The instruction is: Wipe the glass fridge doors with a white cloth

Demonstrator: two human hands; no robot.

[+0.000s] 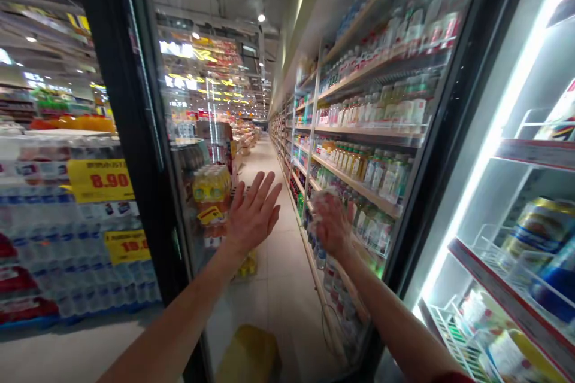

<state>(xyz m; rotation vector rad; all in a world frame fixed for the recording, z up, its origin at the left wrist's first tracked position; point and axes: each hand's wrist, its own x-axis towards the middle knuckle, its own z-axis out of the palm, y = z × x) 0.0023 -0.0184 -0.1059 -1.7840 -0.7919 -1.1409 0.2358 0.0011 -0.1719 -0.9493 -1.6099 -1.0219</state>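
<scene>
A glass door (pixel 278 30) with a black frame stands open in front of me. My left hand (pixel 254 215) is held up at the pane, palm forward and fingers spread, with nothing in it. To its right, my right hand (pixel 335 230) presses a crumpled whitish cloth or tissue (pixel 326 197) to the glass. That hand is somewhat blurred, and its fingers partly cover the cloth. Bottled drinks on shelves show in or through the pane behind both hands.
At the right, a lit cooler has wire-fronted shelves (pixel 507 305) with cans (pixel 536 230). Stacked water bottles (pixel 90 263) with yellow price signs (pixel 105 181) stand at the left. A yellow object (pixel 249 353) shows low through the glass.
</scene>
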